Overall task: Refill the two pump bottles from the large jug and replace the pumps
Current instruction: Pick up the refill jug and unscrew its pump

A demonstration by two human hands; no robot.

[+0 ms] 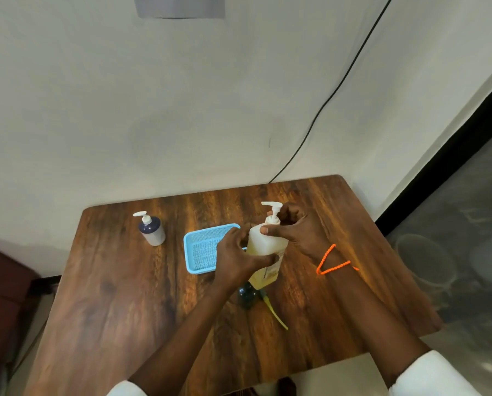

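A tall pale-yellow bottle [263, 247] with a white pump [272, 210] stands tilted at the middle of the wooden table [124, 281]. My left hand [236, 255] grips its body from the left. My right hand [299, 230] holds its shoulder and neck just below the pump. A small pump bottle [152, 229], dark blue on top and white below, stands upright at the far left with its pump on. In front of the tall bottle lies a dark blue pump head [247, 294] with a yellowish tube [276, 314], partly hidden by the bottle.
A light blue mesh tray [202, 247] sits between the two bottles, just behind my left hand. An orange coiled band [332, 261] hangs at my right wrist. A black cable [324, 101] runs down the wall behind the table. The floor drops off at the right.
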